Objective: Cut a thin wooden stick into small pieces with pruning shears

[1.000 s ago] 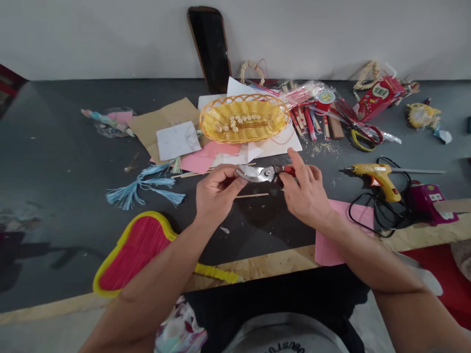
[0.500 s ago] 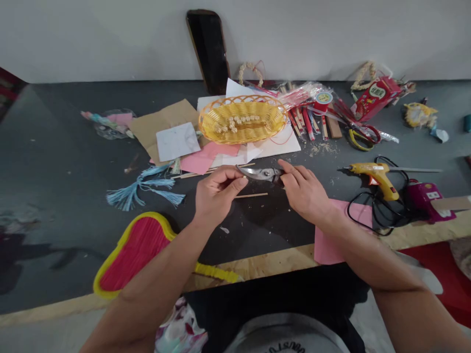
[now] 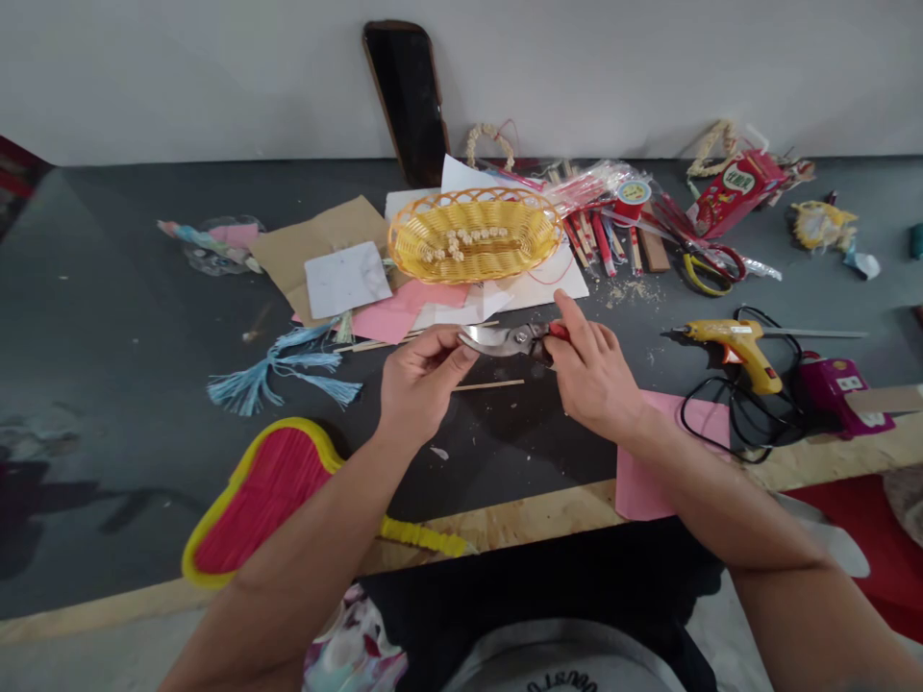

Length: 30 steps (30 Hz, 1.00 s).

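Past a red, yellow-edged panel (image 3: 256,495): pinching with the left hand (image 3: 418,384) at the blades (image 3: 494,341), cannot tell on what; gripping pruning shears (image 3: 520,337) over the table (image 3: 497,452) in the right hand (image 3: 598,380), with 1 finger raised. Facing a yellow basket (image 3: 476,271), then 1 phone (image 3: 408,101).

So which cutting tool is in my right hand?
The pruners, their curved blades pointing to your left hand. The scissors lie on the table, off to the right of your right hand.
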Available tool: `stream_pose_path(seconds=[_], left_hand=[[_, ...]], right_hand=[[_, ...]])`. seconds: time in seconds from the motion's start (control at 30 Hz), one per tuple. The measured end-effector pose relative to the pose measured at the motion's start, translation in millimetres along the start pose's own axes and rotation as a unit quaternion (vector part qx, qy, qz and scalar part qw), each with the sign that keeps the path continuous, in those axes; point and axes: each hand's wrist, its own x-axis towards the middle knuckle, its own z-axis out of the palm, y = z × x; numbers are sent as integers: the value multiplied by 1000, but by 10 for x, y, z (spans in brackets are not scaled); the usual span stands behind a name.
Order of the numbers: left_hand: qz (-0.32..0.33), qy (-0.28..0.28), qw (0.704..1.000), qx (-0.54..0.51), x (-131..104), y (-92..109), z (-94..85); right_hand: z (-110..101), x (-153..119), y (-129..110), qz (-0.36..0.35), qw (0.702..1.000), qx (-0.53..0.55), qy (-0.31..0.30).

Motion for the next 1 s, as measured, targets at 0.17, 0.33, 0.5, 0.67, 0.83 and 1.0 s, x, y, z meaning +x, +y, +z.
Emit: stream_pose_path(seconds=[0.17,0.33,0.5,0.67,0.83,1.0], left_hand=[[12,-4,1000,14,-18,-5,4],[96,-15,975,198,-18,49,12],[193,-80,881,424,34,-24,6],[174,-123,864,457,75,-76,-34],[168,-138,861,460,70,-22,-58],[162,-195,833,492,4,-34,-38]], right_hand=[[4,20,24,42,999,30,-6],[1,68,299,102,985,124,59],[39,82,559,185,956,186,131],[73,101,490,184,957,189,123],[73,103,475,169,965,167,107],[71,79,553,193,979,53,44]])
